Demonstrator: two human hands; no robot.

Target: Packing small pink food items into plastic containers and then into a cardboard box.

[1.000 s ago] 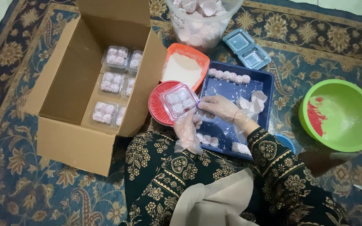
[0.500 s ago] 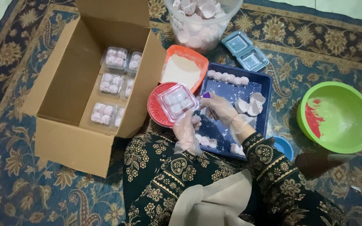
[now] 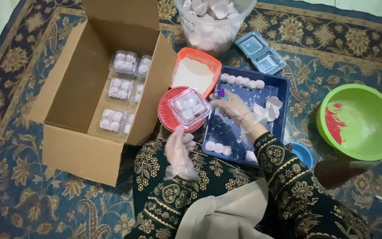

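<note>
A clear plastic clamshell box (image 3: 190,106) holding several pale pink round sweets rests on a red round lid (image 3: 166,118). My right hand (image 3: 231,106), in a thin clear glove, pinches a small purple object (image 3: 220,93) right at the box's right edge. My left hand (image 3: 180,149), also gloved, hangs loosely over my lap just below the red lid and holds nothing. Behind the right hand lies a blue tray (image 3: 279,84) with rows of floured sweets and a few paper cups.
An open cardboard box (image 3: 74,146) on the left holds several filled clamshell boxes. An orange tray of white flour (image 3: 195,73), a clear tub of paper cups (image 3: 213,31), empty blue-tinted clamshells (image 3: 261,55) and a green bowl (image 3: 359,121) stand on the patterned carpet.
My left hand has let go of the clamshell box and dropped toward my lap. My right hand has moved up and left to the box's edge with the purple object.
</note>
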